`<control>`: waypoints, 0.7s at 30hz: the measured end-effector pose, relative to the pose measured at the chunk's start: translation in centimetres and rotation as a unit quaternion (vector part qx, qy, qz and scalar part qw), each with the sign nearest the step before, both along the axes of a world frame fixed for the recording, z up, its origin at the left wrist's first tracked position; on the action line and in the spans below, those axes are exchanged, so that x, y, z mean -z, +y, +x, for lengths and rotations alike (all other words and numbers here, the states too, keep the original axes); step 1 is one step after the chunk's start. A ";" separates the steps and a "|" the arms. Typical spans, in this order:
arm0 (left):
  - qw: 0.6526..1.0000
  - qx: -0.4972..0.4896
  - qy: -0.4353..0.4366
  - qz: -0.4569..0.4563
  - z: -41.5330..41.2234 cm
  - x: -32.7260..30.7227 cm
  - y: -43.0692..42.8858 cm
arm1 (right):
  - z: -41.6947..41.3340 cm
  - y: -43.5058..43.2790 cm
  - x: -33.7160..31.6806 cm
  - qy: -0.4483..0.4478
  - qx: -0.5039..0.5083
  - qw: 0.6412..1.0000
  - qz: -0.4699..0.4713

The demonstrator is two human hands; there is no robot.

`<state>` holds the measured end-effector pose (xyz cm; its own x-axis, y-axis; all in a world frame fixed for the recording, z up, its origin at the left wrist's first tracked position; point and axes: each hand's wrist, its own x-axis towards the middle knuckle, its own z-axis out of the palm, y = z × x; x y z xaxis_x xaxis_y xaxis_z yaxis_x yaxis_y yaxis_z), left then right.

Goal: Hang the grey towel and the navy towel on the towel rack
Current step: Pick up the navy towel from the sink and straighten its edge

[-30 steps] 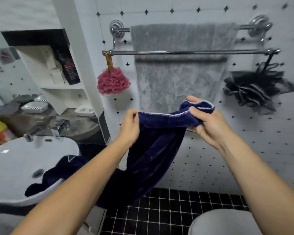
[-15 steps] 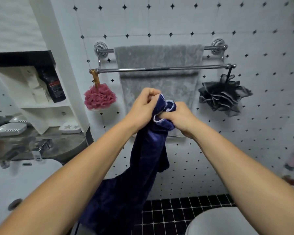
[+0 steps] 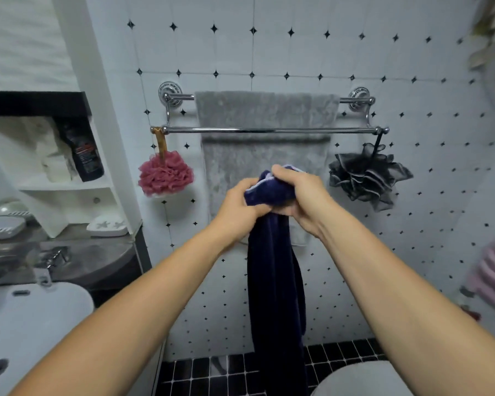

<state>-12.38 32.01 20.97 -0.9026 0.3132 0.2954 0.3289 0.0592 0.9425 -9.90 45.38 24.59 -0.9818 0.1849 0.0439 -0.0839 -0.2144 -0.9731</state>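
The grey towel [image 3: 265, 115] hangs over the back bar of the chrome towel rack [image 3: 352, 130] on the tiled wall. Its front bar is bare. Below the rack, my left hand [image 3: 237, 207] and my right hand [image 3: 300, 195] sit close together, both gripping the bunched top edge of the navy towel [image 3: 275, 281]. The rest of the navy towel hangs straight down between my forearms toward the floor.
A pink bath pouf [image 3: 166, 174] hangs from the rack's left end and a black pouf [image 3: 366, 174] from its right end. A white sink [image 3: 26, 324] and shelves with a dark bottle [image 3: 83, 152] stand at left. A toilet lid [image 3: 355, 380] lies below right.
My hands came together, bunching the navy towel's spread edge. The towel lifted clear of the sink and now hangs straight down. The view shifted upward and back from the rack.
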 end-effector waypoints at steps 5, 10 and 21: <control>0.997 -0.001 -0.069 0.037 -3.0 -1.0 -1.0 | 0.6 2.9 0.3 -0.014 -0.077 0.990 0.116; 0.999 0.010 -0.031 0.005 -4.2 -3.1 0.0 | 0.9 2.7 0.4 0.013 -0.072 0.965 0.253; 0.996 -0.071 -0.054 0.030 -3.4 -6.0 1.7 | -1.4 -1.0 -0.3 0.066 0.069 0.972 0.214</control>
